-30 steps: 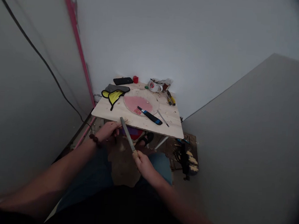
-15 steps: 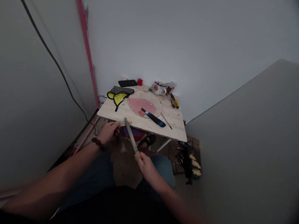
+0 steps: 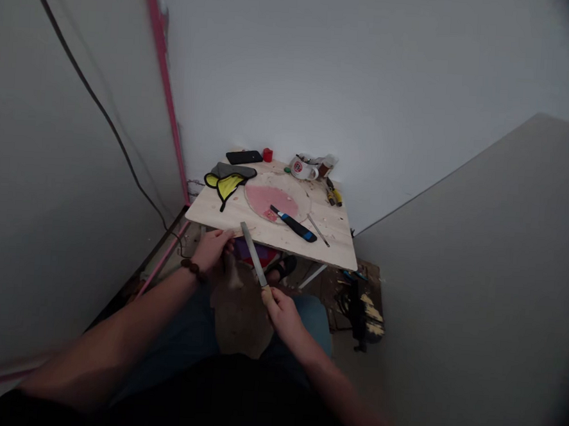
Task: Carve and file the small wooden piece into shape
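Note:
In my right hand (image 3: 283,310) is a flat metal file (image 3: 255,256), gripped by its light wooden handle. Its blade points up and away, and the tip lies across a thin pale strip of wood (image 3: 239,232) at the table's front edge. My left hand (image 3: 212,250), a dark bead bracelet on its wrist, pinches the left end of that strip. The fingers hide part of the strip. Beyond the file, a black and blue utility knife (image 3: 293,224) rests on a round pink-stained board (image 3: 276,196).
The wooden table (image 3: 207,209) stands against the wall. On it are a grey-yellow cloth (image 3: 228,180), a black phone (image 3: 244,157), a red cap (image 3: 267,155), a white mug (image 3: 302,168), pliers (image 3: 334,193) and a thin metal blade (image 3: 318,230). A cluttered low bench (image 3: 371,282) stands right.
Both hands have shifted slightly right, the file and the wood strip with them. Things on the table stay where they were.

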Available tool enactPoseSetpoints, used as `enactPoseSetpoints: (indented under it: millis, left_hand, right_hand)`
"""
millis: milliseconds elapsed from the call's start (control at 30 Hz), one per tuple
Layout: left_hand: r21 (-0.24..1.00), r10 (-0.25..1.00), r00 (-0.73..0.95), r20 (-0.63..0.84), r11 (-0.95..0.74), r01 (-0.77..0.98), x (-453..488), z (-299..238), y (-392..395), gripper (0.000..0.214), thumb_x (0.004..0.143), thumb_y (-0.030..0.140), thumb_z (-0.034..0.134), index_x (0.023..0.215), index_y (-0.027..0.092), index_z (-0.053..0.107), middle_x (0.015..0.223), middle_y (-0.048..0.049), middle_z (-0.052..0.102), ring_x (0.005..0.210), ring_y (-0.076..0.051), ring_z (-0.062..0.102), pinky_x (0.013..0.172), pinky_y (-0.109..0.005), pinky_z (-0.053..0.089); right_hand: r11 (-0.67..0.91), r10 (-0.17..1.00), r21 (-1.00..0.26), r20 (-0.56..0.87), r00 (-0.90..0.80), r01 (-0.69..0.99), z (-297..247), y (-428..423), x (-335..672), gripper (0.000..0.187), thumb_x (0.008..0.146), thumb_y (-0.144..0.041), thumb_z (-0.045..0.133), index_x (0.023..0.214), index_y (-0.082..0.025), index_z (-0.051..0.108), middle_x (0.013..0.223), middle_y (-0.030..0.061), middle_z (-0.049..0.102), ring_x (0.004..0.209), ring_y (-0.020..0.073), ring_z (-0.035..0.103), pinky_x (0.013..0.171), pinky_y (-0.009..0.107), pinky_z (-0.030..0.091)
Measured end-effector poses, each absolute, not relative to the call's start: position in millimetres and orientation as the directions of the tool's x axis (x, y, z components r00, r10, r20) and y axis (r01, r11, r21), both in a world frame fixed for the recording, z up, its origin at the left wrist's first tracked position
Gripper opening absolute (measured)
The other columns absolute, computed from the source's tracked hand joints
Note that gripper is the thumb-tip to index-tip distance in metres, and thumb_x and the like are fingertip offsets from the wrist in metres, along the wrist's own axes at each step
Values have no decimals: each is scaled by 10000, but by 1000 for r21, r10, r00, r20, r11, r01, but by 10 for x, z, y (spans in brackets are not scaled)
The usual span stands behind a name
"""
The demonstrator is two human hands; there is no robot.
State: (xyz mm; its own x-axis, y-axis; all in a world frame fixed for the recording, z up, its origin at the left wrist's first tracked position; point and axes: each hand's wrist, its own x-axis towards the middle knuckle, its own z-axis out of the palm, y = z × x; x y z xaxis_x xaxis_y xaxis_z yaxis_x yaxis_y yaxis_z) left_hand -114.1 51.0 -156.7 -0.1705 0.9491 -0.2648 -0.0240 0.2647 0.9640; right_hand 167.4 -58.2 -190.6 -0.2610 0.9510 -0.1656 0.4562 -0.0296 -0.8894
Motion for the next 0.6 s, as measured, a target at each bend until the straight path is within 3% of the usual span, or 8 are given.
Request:
enactPoseSetpoints:
  millis: [200, 267, 400, 600]
  left_hand:
    - [962, 945, -183, -272, 268, -42, -1104, -1562, 504, 471, 907, 651, 814, 789, 208, 708, 706, -43, 683, 621, -180, 579, 606, -304, 450]
    - [966, 947, -189, -260, 257, -38, -1105, -1551, 487, 505, 895, 688, 826, 784, 208, 718, 700, -49, 687, 619, -183, 578, 599, -305, 443]
    - [971, 947, -215, -240, 235, -48, -1080, -1537, 452, 541, 890, 729, 820, 800, 204, 728, 696, -47, 691, 627, -187, 590, 606, -303, 453]
    - [974, 939, -260, -225, 214, -69, -1015, -1555, 427, 466, 945, 659, 790, 825, 212, 735, 693, -37, 696, 642, -198, 600, 628, -313, 471]
  right_hand:
    - [97, 947, -747, -135, -292, 658, -1597, -158, 1381, 380, 1131, -505, 564, 1016, -221, 787, 903, 40, 793, 811, 227, 685, 737, 300, 484]
    - [106, 949, -729, -130, -289, 677, -1438, 9, 1270, 303, 1110, -466, 628, 1172, -242, 822, 979, 42, 842, 867, 242, 736, 778, 301, 521]
    - [188, 948, -650, -77, -309, 737, -1214, 102, 1293, 524, 1105, -382, 661, 1623, -307, 697, 1311, 70, 883, 1120, 284, 824, 975, 345, 601]
    - [264, 938, -498, -65, -339, 826, -1361, -386, 1884, 592, 1154, -310, 544, 1742, -295, 609, 1565, 102, 793, 1337, 292, 801, 1126, 397, 620]
